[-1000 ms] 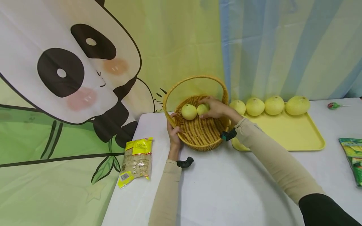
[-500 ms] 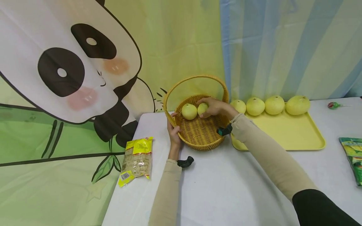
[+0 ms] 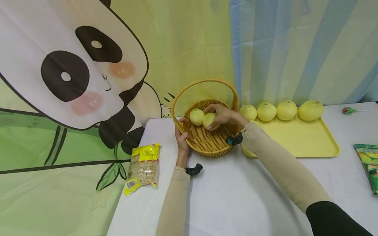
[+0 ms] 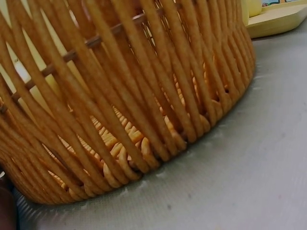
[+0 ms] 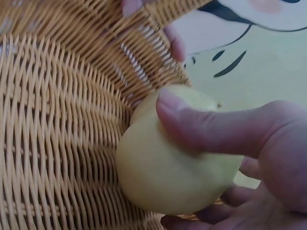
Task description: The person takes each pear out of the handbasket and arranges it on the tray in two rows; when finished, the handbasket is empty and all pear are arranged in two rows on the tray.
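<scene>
A woven wicker basket (image 3: 211, 141) with a tall arched handle stands tilted on the white table. My left hand (image 3: 181, 139) grips its left rim near the handle's base. In the left wrist view the basket's side (image 4: 129, 96) fills most of the picture. Inside the basket lies a round pale yellow fruit (image 3: 197, 117), pear-like. Just right of it, my right hand (image 3: 222, 115) holds a second pale yellow fruit (image 3: 209, 121). The right wrist view shows the thumb (image 5: 206, 127) across the held fruit (image 5: 168, 172), with fingers beneath; the other fruit is partly hidden behind.
Right of the basket, a yellow tray (image 3: 301, 141) bears several pale yellow fruits (image 3: 286, 110) along its back edge. A yellow-labelled packet (image 3: 143, 168) lies on the left. At far right are a lollipop (image 3: 349, 110) and a green packet (image 3: 369, 167). Printed curtain (image 3: 203, 42) hangs behind.
Over the last half second, my right hand has moved the held fruit slightly toward me, showing more of it. My left hand and the basket have stayed in place.
</scene>
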`<state>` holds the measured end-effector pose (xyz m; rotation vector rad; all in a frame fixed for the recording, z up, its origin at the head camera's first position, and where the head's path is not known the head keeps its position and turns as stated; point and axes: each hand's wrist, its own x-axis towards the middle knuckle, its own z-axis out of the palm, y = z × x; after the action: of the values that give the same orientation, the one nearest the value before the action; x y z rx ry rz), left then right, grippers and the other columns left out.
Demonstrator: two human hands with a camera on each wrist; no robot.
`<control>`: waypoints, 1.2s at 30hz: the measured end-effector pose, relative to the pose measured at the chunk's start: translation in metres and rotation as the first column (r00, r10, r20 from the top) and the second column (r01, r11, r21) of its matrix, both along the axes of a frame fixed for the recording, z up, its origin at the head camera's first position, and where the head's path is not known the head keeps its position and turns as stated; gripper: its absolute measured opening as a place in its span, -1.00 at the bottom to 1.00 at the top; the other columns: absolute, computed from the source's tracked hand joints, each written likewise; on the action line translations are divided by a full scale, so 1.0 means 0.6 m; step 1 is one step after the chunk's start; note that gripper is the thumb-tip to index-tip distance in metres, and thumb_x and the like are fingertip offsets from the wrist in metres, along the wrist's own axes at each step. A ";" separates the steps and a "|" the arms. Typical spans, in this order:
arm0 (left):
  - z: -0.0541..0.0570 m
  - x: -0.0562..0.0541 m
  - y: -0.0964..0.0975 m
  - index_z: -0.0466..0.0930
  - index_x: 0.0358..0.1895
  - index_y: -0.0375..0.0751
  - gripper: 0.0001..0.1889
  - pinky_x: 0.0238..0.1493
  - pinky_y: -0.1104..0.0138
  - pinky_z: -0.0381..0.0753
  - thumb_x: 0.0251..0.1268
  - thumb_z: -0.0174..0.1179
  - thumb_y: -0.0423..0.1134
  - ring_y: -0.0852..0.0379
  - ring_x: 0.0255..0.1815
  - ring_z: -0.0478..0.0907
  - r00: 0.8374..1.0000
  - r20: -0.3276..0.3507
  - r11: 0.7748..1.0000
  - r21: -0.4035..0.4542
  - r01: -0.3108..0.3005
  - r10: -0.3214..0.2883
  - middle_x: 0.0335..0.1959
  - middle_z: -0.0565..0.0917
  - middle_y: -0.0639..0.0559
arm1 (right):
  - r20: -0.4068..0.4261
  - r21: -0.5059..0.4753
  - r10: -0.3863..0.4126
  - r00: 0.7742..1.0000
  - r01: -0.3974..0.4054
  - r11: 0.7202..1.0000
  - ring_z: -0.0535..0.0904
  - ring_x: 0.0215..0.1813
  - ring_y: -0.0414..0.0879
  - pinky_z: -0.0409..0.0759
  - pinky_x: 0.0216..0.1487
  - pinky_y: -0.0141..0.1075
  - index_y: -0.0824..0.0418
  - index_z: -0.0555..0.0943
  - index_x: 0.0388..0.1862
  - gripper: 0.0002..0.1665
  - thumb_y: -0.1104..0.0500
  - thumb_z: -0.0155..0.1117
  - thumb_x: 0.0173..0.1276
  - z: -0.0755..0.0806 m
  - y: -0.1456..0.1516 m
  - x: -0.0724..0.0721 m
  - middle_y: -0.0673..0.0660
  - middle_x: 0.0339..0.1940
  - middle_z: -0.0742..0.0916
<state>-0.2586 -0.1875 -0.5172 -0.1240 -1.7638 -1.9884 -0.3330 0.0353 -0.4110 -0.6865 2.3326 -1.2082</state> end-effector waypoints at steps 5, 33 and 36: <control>-0.001 0.003 0.001 0.36 0.37 -0.39 -0.18 0.35 0.07 0.24 -0.22 -0.14 -0.46 -0.20 0.45 0.30 1.000 0.001 1.000 0.000 0.012 -0.012 0.45 0.36 -0.27 | -0.057 -0.101 -0.020 0.998 0.014 0.995 0.51 0.41 0.16 0.48 0.39 0.07 0.12 0.63 0.33 -0.12 0.19 0.79 -0.04 0.006 0.004 0.024 0.20 0.41 0.64; 0.000 0.005 -0.002 0.36 0.36 -0.41 -0.19 0.33 0.13 0.27 -0.23 -0.15 -0.50 -0.05 0.43 0.31 1.000 -0.005 1.000 0.025 0.004 -0.004 0.47 0.37 -0.22 | -0.124 -0.425 -0.228 0.966 0.156 0.892 0.71 -0.37 -0.33 0.66 -0.31 -0.42 0.20 0.70 0.34 -0.25 0.33 0.68 0.11 0.073 0.223 0.140 -0.13 0.20 0.81; 0.001 0.004 0.001 0.37 0.36 -0.40 -0.19 0.35 0.12 0.28 -0.22 -0.15 -0.51 -0.05 0.44 0.32 1.000 -0.005 0.999 0.037 0.007 -0.007 0.46 0.37 -0.21 | -0.111 -0.437 -0.280 0.954 0.206 0.875 0.79 -0.03 -0.30 0.72 -0.11 -0.42 0.25 0.68 0.35 -0.24 0.37 0.66 0.12 0.069 0.256 0.140 -0.16 0.22 0.80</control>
<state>-0.2561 -0.1868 -0.5165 -0.1229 -1.7249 -2.0230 -0.2489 0.1892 -0.3693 -0.6661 2.3685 -1.8746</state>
